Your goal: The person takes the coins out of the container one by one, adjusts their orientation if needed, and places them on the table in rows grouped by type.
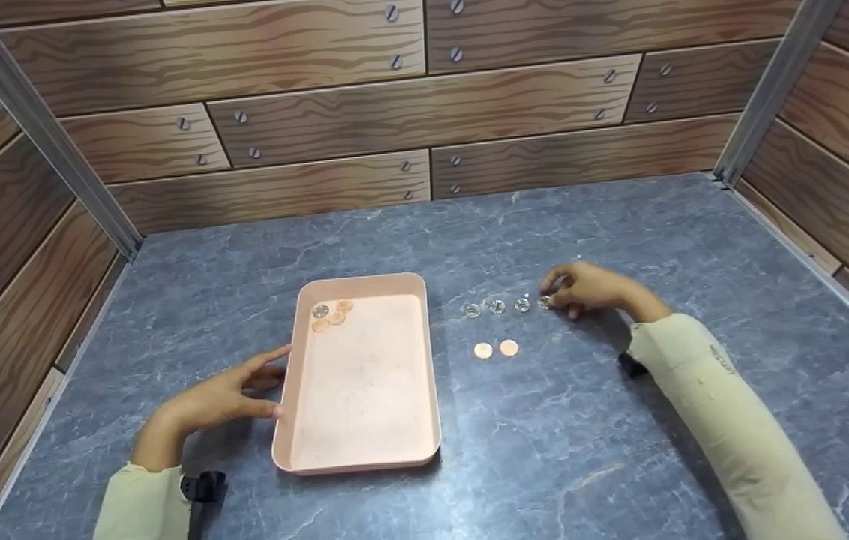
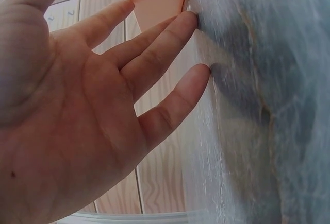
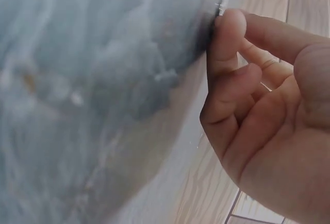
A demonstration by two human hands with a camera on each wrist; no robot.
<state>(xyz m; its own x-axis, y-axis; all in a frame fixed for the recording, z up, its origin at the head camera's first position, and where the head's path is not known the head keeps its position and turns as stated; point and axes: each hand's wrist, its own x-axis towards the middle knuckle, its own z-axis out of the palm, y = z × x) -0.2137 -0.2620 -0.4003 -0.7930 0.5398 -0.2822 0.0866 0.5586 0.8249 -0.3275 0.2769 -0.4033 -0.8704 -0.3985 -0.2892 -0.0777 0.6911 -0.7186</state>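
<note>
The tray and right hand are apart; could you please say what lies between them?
In the head view, three shiny discs lie in a row between the tray and the right hand; two coppery discs lie nearer the camera.

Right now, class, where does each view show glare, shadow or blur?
Head: pale glare on the tabletop by the pink tray's near right corner, shadow alongside the right sleeve; left wrist: dark shadows beside the left hand; right wrist: tabletop blurred, right hand clearer.
</note>
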